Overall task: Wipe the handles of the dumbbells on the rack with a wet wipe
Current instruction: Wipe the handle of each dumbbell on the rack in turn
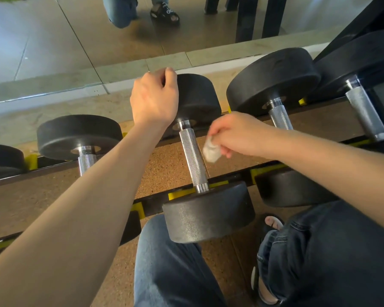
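Observation:
A row of black dumbbells with knurled steel handles lies across a low rack [222,180]. The middle dumbbell's handle [192,156] runs from its far head [197,100] down to its near head [208,212]. My left hand [154,97] rests on top of that far head, fingers curled over its back edge. My right hand [235,132] pinches a crumpled white wet wipe [211,150] just to the right of the handle, close to it; contact with the handle is unclear.
Other dumbbells lie on the left [80,135] and right [273,83], and one more at the far right [361,63]. A mirror [75,41] behind the rack reflects legs and a sandal. My jeans-clad knees [169,262] are below, on brown speckled flooring.

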